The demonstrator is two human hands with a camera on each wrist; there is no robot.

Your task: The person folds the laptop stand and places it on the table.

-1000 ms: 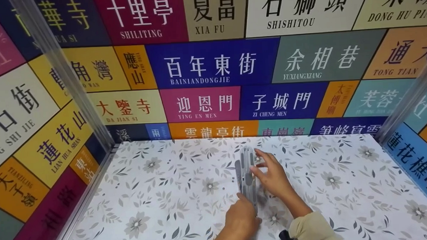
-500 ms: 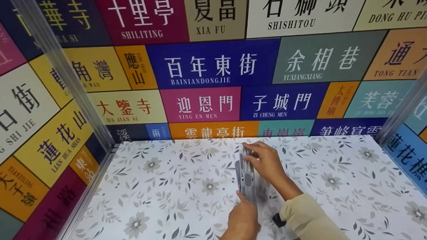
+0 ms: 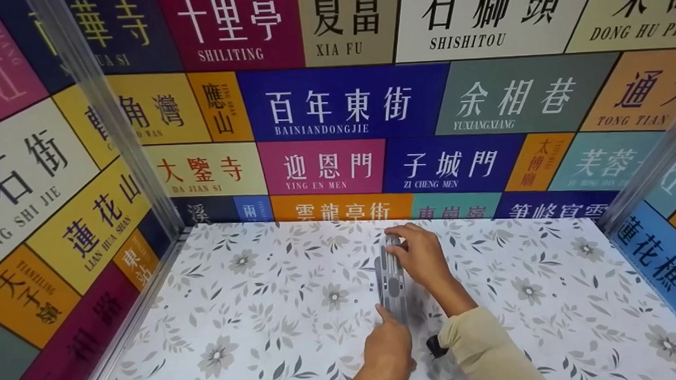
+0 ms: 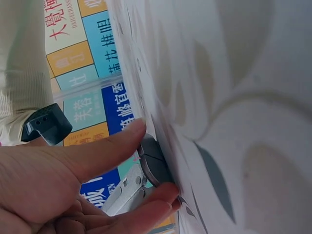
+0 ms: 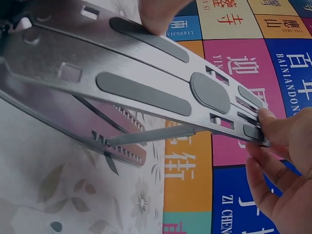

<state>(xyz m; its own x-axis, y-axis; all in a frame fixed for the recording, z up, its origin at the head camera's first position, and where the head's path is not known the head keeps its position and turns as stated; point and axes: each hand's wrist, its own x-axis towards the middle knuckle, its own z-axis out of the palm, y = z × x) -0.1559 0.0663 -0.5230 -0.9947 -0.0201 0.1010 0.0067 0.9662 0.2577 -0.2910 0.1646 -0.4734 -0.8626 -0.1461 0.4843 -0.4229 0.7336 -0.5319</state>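
Observation:
A silver-grey folding laptop stand (image 3: 395, 286) with grey rubber pads is held over the table, narrow in the head view. My right hand (image 3: 424, 254) pinches its far end between thumb and fingers; the right wrist view shows this grip at the tip of the upper plate (image 5: 141, 63). Below that plate, a strut (image 5: 156, 135) reaches down to the toothed slots of the lower part (image 5: 129, 151). My left hand (image 3: 385, 348) holds the near end, its thumb and fingers on either side of a dark grey end piece (image 4: 155, 161) in the left wrist view.
The table (image 3: 253, 328) has a white cover with grey flowers and leaves. Panels with coloured street-name signs (image 3: 340, 102) stand behind and at both sides. Clear corner posts (image 3: 128, 135) rise at the table's back corners. A black wrist device (image 4: 48, 124) sits on the right sleeve.
My right hand has moved to the far end of the laptop stand and now pinches it. The left hand stays at the near end. The head view has shifted slightly.

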